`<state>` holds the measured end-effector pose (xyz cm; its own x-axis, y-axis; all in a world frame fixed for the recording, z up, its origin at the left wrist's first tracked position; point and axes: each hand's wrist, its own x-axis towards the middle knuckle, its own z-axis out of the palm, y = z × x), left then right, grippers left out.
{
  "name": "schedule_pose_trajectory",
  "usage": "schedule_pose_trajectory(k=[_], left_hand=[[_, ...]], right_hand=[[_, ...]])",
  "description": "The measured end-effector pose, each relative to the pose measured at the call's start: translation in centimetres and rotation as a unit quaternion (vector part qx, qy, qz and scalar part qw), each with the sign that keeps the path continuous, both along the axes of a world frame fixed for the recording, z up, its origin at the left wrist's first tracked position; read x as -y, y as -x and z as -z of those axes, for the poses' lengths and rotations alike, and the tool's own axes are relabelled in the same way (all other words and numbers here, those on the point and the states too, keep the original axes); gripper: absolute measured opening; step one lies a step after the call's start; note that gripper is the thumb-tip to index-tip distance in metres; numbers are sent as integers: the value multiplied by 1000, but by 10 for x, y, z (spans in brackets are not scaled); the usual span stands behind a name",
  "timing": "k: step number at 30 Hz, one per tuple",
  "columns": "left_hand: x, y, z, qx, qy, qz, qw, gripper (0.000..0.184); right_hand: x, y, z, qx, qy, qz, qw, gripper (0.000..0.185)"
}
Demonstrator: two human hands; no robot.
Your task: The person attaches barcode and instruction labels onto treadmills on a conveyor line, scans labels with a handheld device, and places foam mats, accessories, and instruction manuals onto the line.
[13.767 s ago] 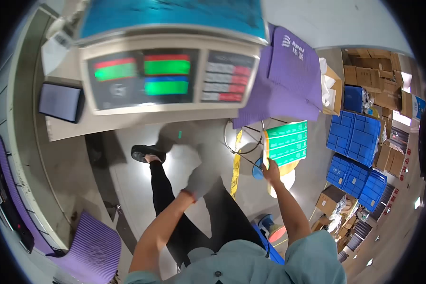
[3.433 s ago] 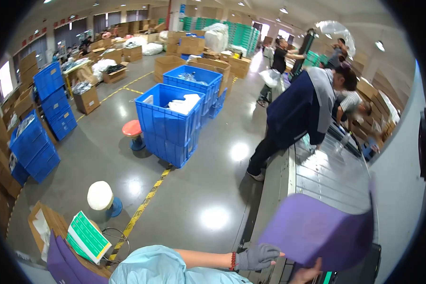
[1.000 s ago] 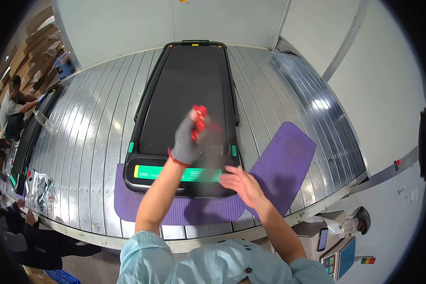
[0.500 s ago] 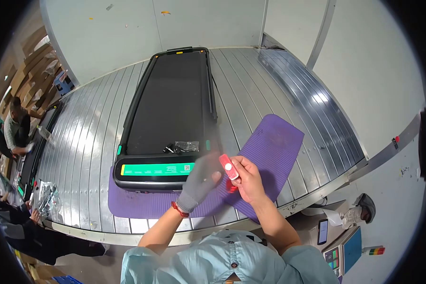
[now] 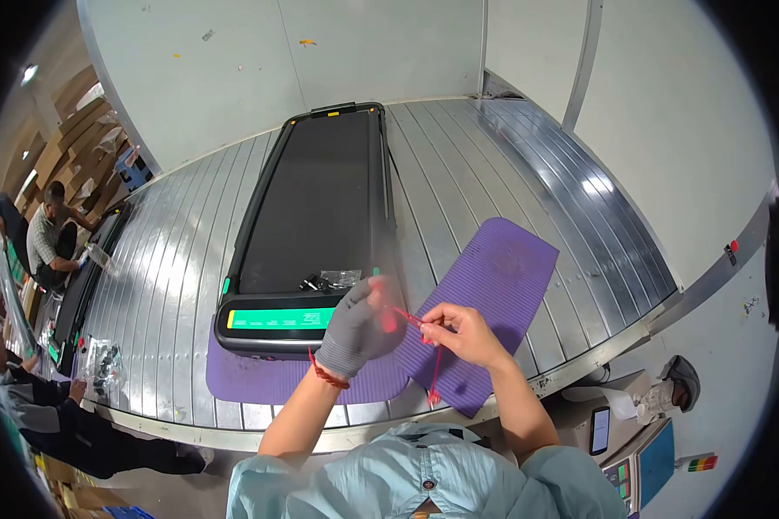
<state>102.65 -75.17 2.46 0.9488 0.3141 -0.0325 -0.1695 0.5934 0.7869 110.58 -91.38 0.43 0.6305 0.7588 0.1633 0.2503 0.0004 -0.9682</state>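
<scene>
My left hand, in a grey glove, is closed around a red treadmill safety key, which is blurred and partly hidden by the fingers. A thin red cord runs from it to my bare right hand, which pinches the cord. The cord's lower end hangs in a small red tangle over the purple mat. Both hands are above the front right corner of a black treadmill. On its belt lie a small clear plastic bag and some black parts.
The treadmill's front rests on purple matting over a slatted metal table. At left stand another black treadmill, a plastic bag of parts and several people. A phone and a scale are at lower right.
The red key has passed from my right hand to my left, and its cord now stretches between them and hangs down. The view has shifted slightly.
</scene>
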Motion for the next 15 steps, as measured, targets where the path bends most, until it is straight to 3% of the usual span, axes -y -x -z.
schedule_pose_trajectory(k=[1,4,6,7,9,10,12,13,14,15], left_hand=[[-2,-1,0,15,116,33,993,16],[4,-8,7,20,41,-32,998,16],[5,-10,15,22,4,-62,998,15],[3,-10,21,6,-173,-63,983,14],[-1,-10,27,-21,-508,-56,860,12],[-2,-9,26,-20,-507,-53,860,12],[-3,-5,16,-23,-346,127,929,9],[-3,-5,11,-22,-259,215,941,7],[1,-8,8,-19,-259,217,941,7],[7,-12,4,2,-151,171,974,7]], right_hand=[[0,1,4,-45,-12,-8,999,13],[-2,8,7,-135,-34,-24,990,14],[-2,17,-5,88,-21,-20,996,13],[-2,20,-8,197,-12,-17,980,13],[-1,13,-12,171,-3,19,985,13],[0,8,-14,144,6,53,988,12],[3,4,-12,118,17,89,989,12],[3,1,-6,-41,-39,73,996,12],[2,-2,0,-198,-95,53,974,11],[3,-4,2,-349,-146,30,925,11]])
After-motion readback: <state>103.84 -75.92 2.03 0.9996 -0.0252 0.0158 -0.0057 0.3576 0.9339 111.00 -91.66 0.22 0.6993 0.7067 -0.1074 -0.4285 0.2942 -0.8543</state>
